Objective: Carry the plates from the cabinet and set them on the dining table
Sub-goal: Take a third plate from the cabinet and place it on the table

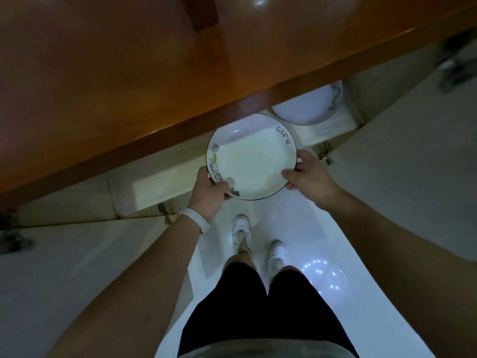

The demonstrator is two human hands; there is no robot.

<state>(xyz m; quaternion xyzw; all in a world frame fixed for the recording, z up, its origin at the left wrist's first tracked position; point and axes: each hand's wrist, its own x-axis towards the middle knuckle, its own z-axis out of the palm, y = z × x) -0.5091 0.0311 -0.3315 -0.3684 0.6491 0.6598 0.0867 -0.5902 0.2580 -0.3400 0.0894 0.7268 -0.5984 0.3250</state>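
A white plate (251, 157) with a dark rim, small cartoon figures and the word "life" is held level just in front of the open cabinet. My left hand (210, 193) grips its near left rim, thumb on top. My right hand (308, 178) grips the right rim the same way. A second white plate (308, 108) of the same pattern lies on the cabinet shelf (325, 130) behind and to the right, partly hidden under the brown wooden top (116, 81).
The wooden cabinet top juts out over the shelf and fills the upper view. Open cabinet doors (400, 156) stand at the right and at the left (77, 228). My legs and white shoes (241, 232) stand on a glossy white floor between them.
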